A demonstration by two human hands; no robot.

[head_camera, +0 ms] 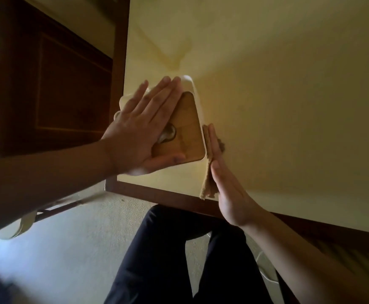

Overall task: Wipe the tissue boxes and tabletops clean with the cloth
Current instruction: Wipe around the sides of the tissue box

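Head view: I see the tissue box (190,128), a cream shell with a wooden lid, sitting near the 9 o'clock corner of the yellow bench (278,88), close to the dark wooden edge that runs toward 5 o'clock. My left hand (142,130) lies flat on the lid, fingers (157,95) straight and together, reaching toward 1 o'clock; it presses the box and grips nothing. The tissue opening shows just beyond the palm. My right hand (225,183) is also flat, fingers straight, pressing the tan cloth (207,185) against the box's 3 o'clock side wall. The cloth hangs out below the hand toward 6 o'clock, over the bench edge.

The box's long axis runs from about 5 o'clock to 11 o'clock, its far end pointing toward 11 and narrowing with the wide lens.

My worry is the corner. The box sits near two bench edges, and I judge that the sideways push of the cloth could slide it toward 9 o'clock and off, should the left palm ease up. The loose cloth tail could also slip out from under straight fingers mid-stroke. A chair and pale carpet lie below.
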